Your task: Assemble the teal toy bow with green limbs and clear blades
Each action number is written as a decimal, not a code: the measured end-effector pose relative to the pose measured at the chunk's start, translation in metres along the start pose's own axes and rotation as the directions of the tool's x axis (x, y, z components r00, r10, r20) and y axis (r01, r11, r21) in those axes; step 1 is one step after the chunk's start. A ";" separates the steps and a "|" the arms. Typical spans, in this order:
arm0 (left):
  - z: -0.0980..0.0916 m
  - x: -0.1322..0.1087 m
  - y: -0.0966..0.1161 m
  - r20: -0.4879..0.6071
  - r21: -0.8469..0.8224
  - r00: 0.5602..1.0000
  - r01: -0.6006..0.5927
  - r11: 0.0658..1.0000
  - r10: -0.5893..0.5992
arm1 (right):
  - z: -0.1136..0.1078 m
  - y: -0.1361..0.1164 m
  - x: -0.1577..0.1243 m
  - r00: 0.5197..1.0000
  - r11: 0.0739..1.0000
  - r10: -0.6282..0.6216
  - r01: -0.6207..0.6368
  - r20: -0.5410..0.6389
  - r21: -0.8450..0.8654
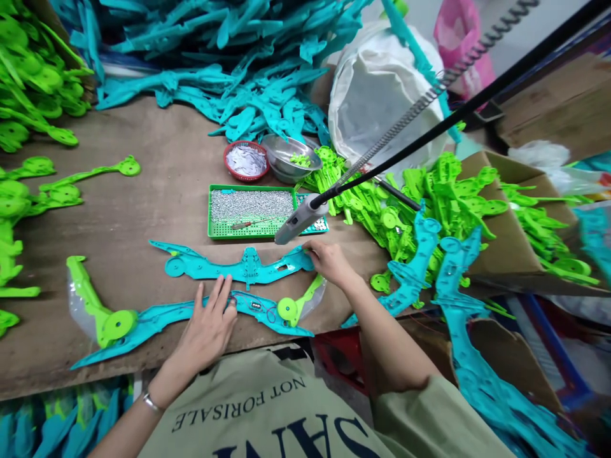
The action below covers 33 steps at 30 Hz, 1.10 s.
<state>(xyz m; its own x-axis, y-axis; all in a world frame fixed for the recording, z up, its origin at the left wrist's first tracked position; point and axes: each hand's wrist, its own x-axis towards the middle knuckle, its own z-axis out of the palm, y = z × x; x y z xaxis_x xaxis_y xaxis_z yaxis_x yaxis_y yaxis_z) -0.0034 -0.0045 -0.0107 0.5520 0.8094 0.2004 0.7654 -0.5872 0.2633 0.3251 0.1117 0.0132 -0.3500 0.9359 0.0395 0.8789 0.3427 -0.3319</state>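
Observation:
Two long teal plastic bow-shaped shells lie on the brown worktable [157,197]. My left hand [206,327] lies flat, fingers stretched, on the middle of the near shell [157,318], which carries thin wires and bright green end pieces [107,318]. My right hand [327,261] pinches the right end of the far shell [238,267]. A grey powered screwdriver [300,219] hangs on a coiled cable just above that hand.
A green tray of small screws [252,210] with a hand screwdriver sits behind the shells. Behind it stand a red bowl [245,160] and a steel bowl [291,156]. Heaps of teal parts [229,57] and green parts [429,191] ring the table. A white bag [382,89] stands at back right.

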 end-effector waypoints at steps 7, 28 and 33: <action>0.003 -0.002 -0.002 -0.010 0.009 1.000 -0.011 1.000 0.011 | -0.034 -0.014 -0.018 0.996 0.993 -0.047 0.055 -0.078 0.107; 0.001 -0.022 0.018 -0.113 -0.016 0.956 0.271 0.963 -0.271 | 0.021 -0.095 -0.007 0.951 0.920 -0.297 0.309 0.083 -0.242; 0.008 -0.024 0.018 -0.133 -0.028 0.940 0.313 0.949 -0.314 | -0.021 -0.114 -0.015 0.940 0.931 -0.339 0.340 0.025 -0.135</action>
<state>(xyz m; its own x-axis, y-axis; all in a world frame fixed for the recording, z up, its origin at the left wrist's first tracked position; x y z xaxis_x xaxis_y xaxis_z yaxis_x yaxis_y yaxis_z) -0.0007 -0.0343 -0.0182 0.2342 0.9443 0.2310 0.8903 -0.3038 0.3392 0.2369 0.0603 0.0701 -0.6355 0.7617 0.1262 0.7430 0.6478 -0.1685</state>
